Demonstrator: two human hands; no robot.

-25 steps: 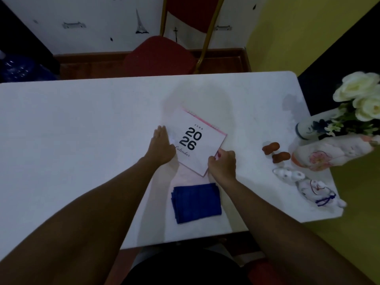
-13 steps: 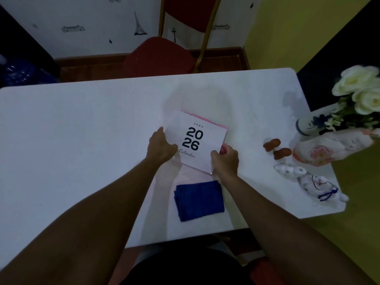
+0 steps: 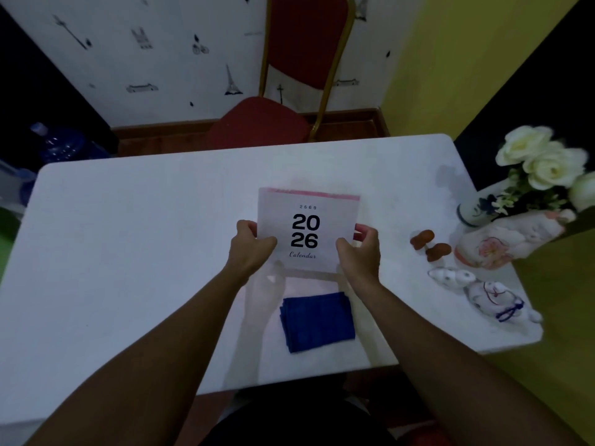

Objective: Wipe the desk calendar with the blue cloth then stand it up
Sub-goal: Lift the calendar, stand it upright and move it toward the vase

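Note:
The white desk calendar (image 3: 307, 220), printed "2026 Calendar" with a pink top edge, is held raised over the white table (image 3: 128, 252), its front facing me squarely. My left hand (image 3: 249, 247) grips its left edge and my right hand (image 3: 360, 252) grips its right edge. The folded blue cloth (image 3: 317, 321) lies flat on the table just below the calendar, near the front edge, touched by neither hand.
At the table's right end stand a vase of white flowers (image 3: 544, 162), a white ceramic figure (image 3: 502, 243), two small brown pieces (image 3: 429, 244) and two small ceramic animals (image 3: 483, 296). A red chair (image 3: 257, 123) faces the far edge.
Both hands have lifted the calendar from lying tilted on the table and turned it square and more upright, facing me. The view now takes in more of the room. The cloth has not moved.

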